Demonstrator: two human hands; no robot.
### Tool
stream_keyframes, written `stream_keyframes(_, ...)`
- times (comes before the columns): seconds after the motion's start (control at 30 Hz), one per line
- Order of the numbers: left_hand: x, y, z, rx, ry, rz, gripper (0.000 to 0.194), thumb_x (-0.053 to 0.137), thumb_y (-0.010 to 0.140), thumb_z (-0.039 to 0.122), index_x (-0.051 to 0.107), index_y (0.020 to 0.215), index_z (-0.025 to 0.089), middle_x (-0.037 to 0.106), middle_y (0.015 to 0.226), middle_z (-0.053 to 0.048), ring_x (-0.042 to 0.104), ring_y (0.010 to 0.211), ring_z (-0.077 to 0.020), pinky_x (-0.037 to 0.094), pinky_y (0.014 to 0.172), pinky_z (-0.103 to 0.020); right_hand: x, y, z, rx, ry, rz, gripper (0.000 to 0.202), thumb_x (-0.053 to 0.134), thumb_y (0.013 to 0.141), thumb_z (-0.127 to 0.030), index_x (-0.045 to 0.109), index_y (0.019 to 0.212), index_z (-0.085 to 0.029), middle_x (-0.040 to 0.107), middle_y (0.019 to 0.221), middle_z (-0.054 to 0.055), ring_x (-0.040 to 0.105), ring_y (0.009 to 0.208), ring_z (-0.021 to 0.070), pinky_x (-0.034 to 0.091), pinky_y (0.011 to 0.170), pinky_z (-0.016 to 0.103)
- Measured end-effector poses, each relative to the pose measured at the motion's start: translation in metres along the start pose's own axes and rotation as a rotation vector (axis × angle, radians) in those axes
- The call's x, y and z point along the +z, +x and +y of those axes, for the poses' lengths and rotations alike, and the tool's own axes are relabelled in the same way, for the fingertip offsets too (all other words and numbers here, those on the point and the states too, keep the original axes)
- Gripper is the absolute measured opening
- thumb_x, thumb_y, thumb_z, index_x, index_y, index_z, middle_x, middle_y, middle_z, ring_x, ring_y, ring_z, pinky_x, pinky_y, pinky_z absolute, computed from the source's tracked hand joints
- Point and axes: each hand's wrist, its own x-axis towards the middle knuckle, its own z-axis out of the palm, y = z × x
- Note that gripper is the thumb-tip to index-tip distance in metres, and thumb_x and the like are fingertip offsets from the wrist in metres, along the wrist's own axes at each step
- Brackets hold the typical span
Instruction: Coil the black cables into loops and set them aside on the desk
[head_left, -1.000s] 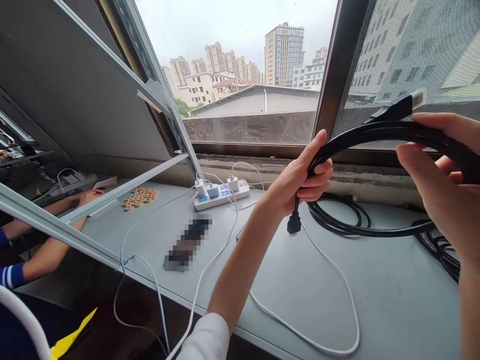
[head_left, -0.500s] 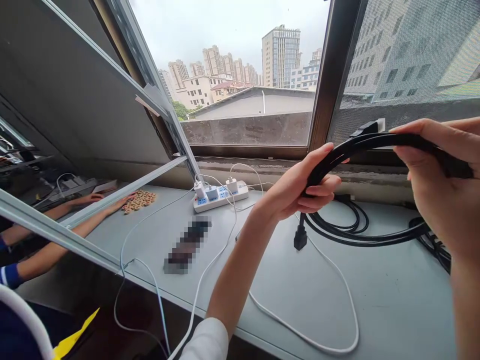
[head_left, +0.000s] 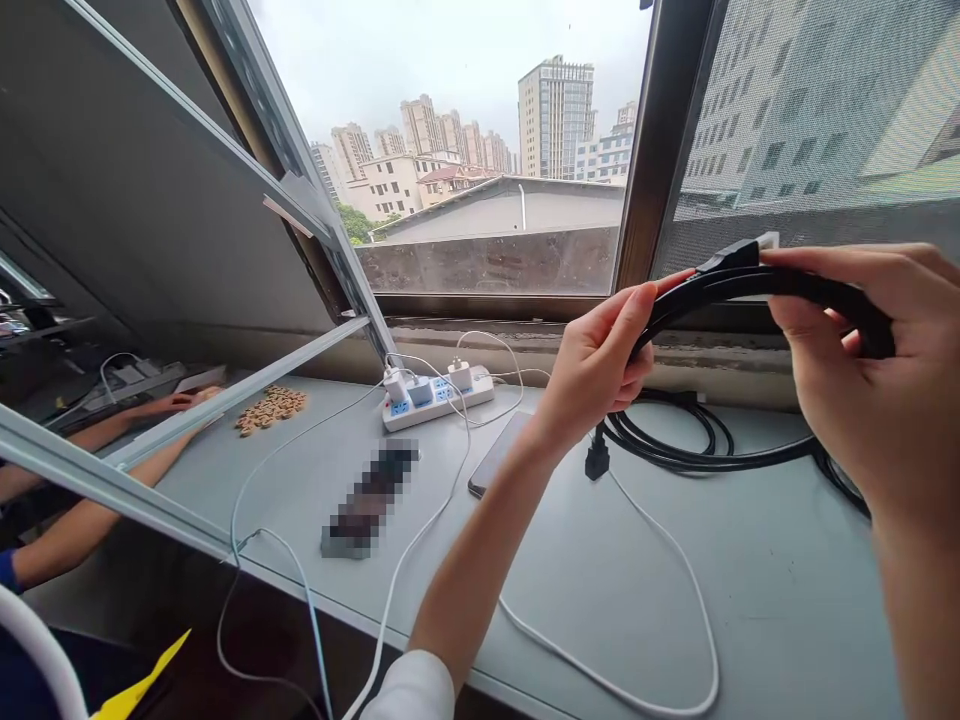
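Observation:
My left hand [head_left: 598,368] and my right hand [head_left: 870,375] both grip a thick black cable [head_left: 757,285], held as a raised arc in front of the window. One black plug [head_left: 597,462] dangles below my left hand just above the grey table [head_left: 765,590]. The other connector [head_left: 739,251], with a pale metal tip, sticks up above the arc near my right fingers. The rest of the black cable lies coiled [head_left: 694,445] on the table behind my hands.
A white power strip [head_left: 437,390] with chargers sits near the window, and white cords [head_left: 637,560] trail across the table. A phone [head_left: 496,465] lies by my left wrist. Small tan pieces [head_left: 270,407] are piled at left, where another person's arms [head_left: 90,475] rest.
My hands have moved closer together, tightening the arc of black cable. The dangling plug rose slightly and shifted with my left hand. The phone came into view by my wrist.

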Motion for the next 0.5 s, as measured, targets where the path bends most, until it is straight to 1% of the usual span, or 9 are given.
stream_keyframes(0.07, -0.0009, 0.0004, 0.0009, 0.001, 0.012, 0.007, 0.039, 0.049, 0.093, 0.047, 0.060, 0.123, 0.026, 0.023, 0.052, 0.007, 0.019, 0.039, -0.0073, 0.014, 0.034, -0.020, 0.0024, 0.0001, 0.0005, -0.014, 0.035, 0.021, 0.023, 0.061, 0.084, -0.025, 0.070, 0.106, -0.027, 0.071, 0.091, 0.000, 0.052, 0.054, 0.0098, 0.036, 0.044, 0.026)
stream_keyframes(0.1, -0.0013, 0.0005, 0.0014, 0.009, 0.018, 0.005, 0.040, 0.050, 0.092, 0.049, 0.059, 0.124, 0.026, 0.023, 0.051, 0.007, 0.018, 0.038, -0.0073, 0.014, 0.033, -0.020, 0.0037, 0.0000, 0.0009, -0.022, 0.055, 0.035, 0.022, 0.061, 0.084, -0.024, 0.070, 0.104, -0.026, 0.071, 0.089, 0.000, 0.052, 0.054, 0.0093, 0.035, 0.044, 0.025)
stream_keyframes(0.2, -0.0014, 0.0008, 0.0018, 0.070, 0.031, 0.004, 0.040, 0.054, 0.090, 0.051, 0.063, 0.119, 0.025, 0.024, 0.049, 0.007, 0.019, 0.038, -0.0071, 0.017, 0.033, -0.020, 0.0073, 0.0002, 0.0019, -0.025, 0.121, 0.072, 0.023, 0.061, 0.084, -0.024, 0.068, 0.105, -0.027, 0.068, 0.090, 0.001, 0.056, 0.064, 0.0117, 0.037, 0.045, 0.024)
stream_keyframes(0.23, -0.0009, 0.0008, 0.0015, 0.094, 0.033, 0.007, 0.038, 0.055, 0.089, 0.051, 0.065, 0.113, 0.024, 0.025, 0.048, 0.007, 0.020, 0.037, -0.0070, 0.018, 0.033, -0.020, 0.0082, 0.0004, 0.0022, -0.016, 0.142, 0.077, 0.027, 0.061, 0.084, -0.025, 0.066, 0.110, -0.028, 0.066, 0.092, 0.001, 0.058, 0.069, 0.0133, 0.038, 0.045, 0.024)
stream_keyframes(0.3, 0.0007, 0.0004, 0.0002, 0.123, 0.042, 0.003, 0.033, 0.056, 0.088, 0.052, 0.068, 0.092, 0.021, 0.028, 0.046, 0.007, 0.022, 0.036, -0.0065, 0.019, 0.033, -0.020, 0.0092, 0.0012, 0.0029, -0.014, 0.173, 0.069, 0.039, 0.060, 0.084, -0.026, 0.058, 0.123, -0.030, 0.064, 0.099, 0.003, 0.059, 0.078, 0.0161, 0.040, 0.046, 0.024)
stream_keyframes(0.33, 0.0017, 0.0002, -0.0008, 0.126, 0.050, -0.003, 0.035, 0.056, 0.088, 0.053, 0.066, 0.081, 0.020, 0.029, 0.046, 0.006, 0.023, 0.036, -0.0061, 0.020, 0.033, -0.020, 0.0092, 0.0017, 0.0034, -0.027, 0.170, 0.056, 0.043, 0.059, 0.084, -0.027, 0.055, 0.127, -0.029, 0.063, 0.101, 0.005, 0.059, 0.080, 0.0166, 0.041, 0.046, 0.025)
stream_keyframes(0.37, 0.0028, -0.0001, -0.0019, 0.125, 0.058, -0.010, 0.039, 0.056, 0.088, 0.054, 0.061, 0.070, 0.019, 0.031, 0.046, 0.006, 0.024, 0.036, -0.0057, 0.020, 0.032, -0.020, 0.0089, 0.0022, 0.0040, -0.045, 0.158, 0.043, 0.042, 0.059, 0.085, -0.027, 0.056, 0.126, -0.027, 0.063, 0.102, 0.006, 0.059, 0.079, 0.0163, 0.041, 0.046, 0.024)
stream_keyframes(0.43, 0.0048, -0.0007, -0.0043, 0.107, 0.069, -0.016, 0.046, 0.057, 0.087, 0.055, 0.050, 0.059, 0.019, 0.032, 0.046, 0.005, 0.025, 0.036, -0.0052, 0.020, 0.032, -0.021, 0.0074, 0.0031, 0.0055, -0.069, 0.123, 0.009, 0.029, 0.057, 0.087, -0.028, 0.064, 0.114, -0.024, 0.065, 0.096, 0.005, 0.057, 0.070, 0.0134, 0.039, 0.045, 0.024)
stream_keyframes(0.5, 0.0062, -0.0010, -0.0063, 0.093, 0.066, -0.008, 0.049, 0.057, 0.086, 0.056, 0.046, 0.056, 0.019, 0.032, 0.046, 0.005, 0.025, 0.037, -0.0050, 0.020, 0.033, -0.021, 0.0053, 0.0030, 0.0070, -0.050, 0.097, -0.019, 0.018, 0.056, 0.087, -0.030, 0.070, 0.098, -0.024, 0.066, 0.085, 0.002, 0.053, 0.058, 0.0105, 0.038, 0.045, 0.024)
